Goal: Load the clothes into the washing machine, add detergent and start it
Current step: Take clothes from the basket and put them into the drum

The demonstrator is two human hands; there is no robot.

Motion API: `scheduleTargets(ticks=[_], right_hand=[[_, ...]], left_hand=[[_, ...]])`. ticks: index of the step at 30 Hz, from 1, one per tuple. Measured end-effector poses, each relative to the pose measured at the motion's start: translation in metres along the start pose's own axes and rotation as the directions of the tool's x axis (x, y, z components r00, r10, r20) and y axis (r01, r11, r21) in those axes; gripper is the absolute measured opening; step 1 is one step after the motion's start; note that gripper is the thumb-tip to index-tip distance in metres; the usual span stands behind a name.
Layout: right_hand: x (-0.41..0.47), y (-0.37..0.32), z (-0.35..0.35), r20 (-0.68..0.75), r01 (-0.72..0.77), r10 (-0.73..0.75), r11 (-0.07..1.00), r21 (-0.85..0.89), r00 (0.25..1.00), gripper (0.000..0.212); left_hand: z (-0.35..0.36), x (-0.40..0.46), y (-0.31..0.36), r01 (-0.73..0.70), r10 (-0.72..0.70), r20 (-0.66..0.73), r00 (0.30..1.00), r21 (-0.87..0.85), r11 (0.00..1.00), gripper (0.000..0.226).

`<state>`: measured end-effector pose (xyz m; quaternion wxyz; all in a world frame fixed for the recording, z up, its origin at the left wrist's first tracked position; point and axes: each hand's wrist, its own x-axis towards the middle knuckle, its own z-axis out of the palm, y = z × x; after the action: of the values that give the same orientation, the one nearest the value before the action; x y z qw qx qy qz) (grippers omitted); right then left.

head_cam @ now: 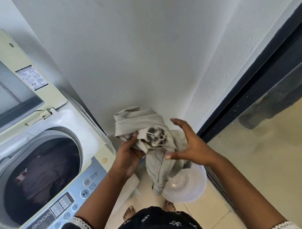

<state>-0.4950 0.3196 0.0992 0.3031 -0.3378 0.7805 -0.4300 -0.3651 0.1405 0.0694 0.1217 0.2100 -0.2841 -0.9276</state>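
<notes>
To my left stands the cream top-loading washing machine [46, 144], lid up, with dark clothes [45, 170] already heaped in its drum. The clear round plastic basin [192, 185] sits on the floor tiles below my hands, well apart from the drum opening. Between them hangs the bunched beige cloth garment [155, 149] — my left hand [127, 156] grips it from underneath, while my right hand [190, 145] is spread wide beside it, fingers straight, holding nothing. The risk I see is the long loose tail dangling toward the basin: carried across one-handed, it could drag over the grey control panel [68, 202] or snag on the rim, or the bundle could slip — so my free hand probably ought to gather the tail first.
</notes>
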Motion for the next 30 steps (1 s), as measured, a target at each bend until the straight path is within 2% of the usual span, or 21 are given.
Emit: scheduleTargets(ticks=[2, 4, 6, 8, 10, 12, 13, 14, 15, 16, 18, 20, 22, 24, 26, 27, 30], right_hand=[[-0.004, 0.006, 0.013, 0.040, 0.030, -0.034, 0.994, 0.107, 0.999, 0.112], [-0.003, 0.005, 0.032, -0.002, 0.096, -0.097, 0.982, 0.164, 0.995, 0.098], [0.001, 0.007, 0.048, -0.114, 0.101, -0.082, 0.979, 0.176, 0.990, 0.078], [0.003, 0.016, 0.054, -0.229, 0.043, -0.005, 0.986, 0.163, 0.973, 0.057], [0.003, 0.023, 0.053, -0.297, -0.014, 0.025, 0.999, 0.039, 0.955, 0.043], [0.003, 0.027, 0.048, -0.282, -0.042, -0.029, 0.969, -0.244, 0.959, 0.042], [0.003, 0.027, 0.046, -0.233, -0.056, -0.044, 0.911, -0.408, 0.971, 0.047], [0.004, 0.027, 0.046, -0.191, -0.080, -0.026, 0.845, -0.528, 0.981, 0.051], [0.004, 0.023, 0.046, -0.168, -0.100, 0.000, 0.802, -0.589, 0.986, 0.054], [0.003, 0.016, 0.049, -0.160, -0.115, 0.019, 0.782, -0.612, 0.987, 0.057], [0.003, -0.010, 0.059, -0.156, -0.108, 0.012, 0.775, -0.623, 0.988, 0.066], [0.002, -0.036, 0.072, -0.159, -0.061, -0.055, 0.765, -0.641, 0.986, 0.081], [-0.001, -0.055, 0.076, -0.144, 0.047, -0.168, 0.793, -0.607, 0.975, 0.089], [-0.004, -0.067, 0.065, -0.103, 0.162, -0.218, 0.906, -0.391, 0.971, 0.089], [-0.007, -0.066, 0.044, -0.067, 0.240, -0.250, 0.963, -0.124, 0.966, 0.084], [-0.008, -0.061, 0.032, -0.081, 0.257, -0.263, 0.963, -0.079, 0.961, 0.081], [-0.013, -0.033, 0.002, -0.183, 0.191, -0.230, 0.959, -0.208, 0.956, 0.091]], left_hand=[[-0.003, -0.001, 0.006, 0.076, -0.075, 0.027, 0.997, -0.032, 0.997, 0.067], [0.001, -0.002, 0.004, 0.143, -0.142, 0.046, 0.989, -0.012, 0.990, 0.073], [0.007, -0.002, 0.005, 0.165, -0.166, 0.033, 0.986, 0.032, 0.986, 0.056], [0.006, 0.002, 0.009, 0.148, -0.146, -0.028, 0.989, 0.258, 0.955, 0.040], [-0.004, 0.005, 0.012, 0.094, -0.033, -0.118, 0.992, 0.560, 0.823, 0.048], [-0.022, 0.004, 0.012, 0.025, 0.193, -0.166, 0.967, 0.816, 0.577, 0.087], [-0.030, 0.003, 0.011, -0.023, 0.277, -0.100, 0.956, 0.913, 0.407, 0.103], [-0.038, 0.001, 0.008, -0.088, 0.286, 0.011, 0.958, 0.962, 0.258, 0.111], [-0.040, -0.002, 0.004, -0.147, 0.211, 0.106, 0.972, 0.971, 0.187, 0.113], [-0.037, -0.006, -0.002, -0.152, 0.085, 0.138, 0.987, 0.968, 0.201, 0.115], [-0.027, -0.013, -0.020, -0.081, -0.096, 0.115, 0.989, 0.949, 0.304, 0.124], [-0.015, -0.016, -0.034, -0.016, -0.065, 0.043, 0.997, 0.927, 0.374, 0.117], [-0.008, -0.014, -0.035, 0.011, 0.040, -0.031, 0.999, 0.909, 0.417, 0.088], [-0.008, -0.012, -0.028, 0.020, 0.089, -0.081, 0.993, 0.836, 0.548, 0.062], [-0.011, -0.011, -0.019, 0.022, 0.077, -0.106, 0.991, 0.714, 0.700, 0.055], [-0.014, -0.011, -0.014, 0.020, 0.071, -0.109, 0.991, 0.669, 0.743, 0.056], [-0.028, -0.014, -0.009, 0.022, 0.069, -0.137, 0.988, 0.568, 0.822, 0.055]])
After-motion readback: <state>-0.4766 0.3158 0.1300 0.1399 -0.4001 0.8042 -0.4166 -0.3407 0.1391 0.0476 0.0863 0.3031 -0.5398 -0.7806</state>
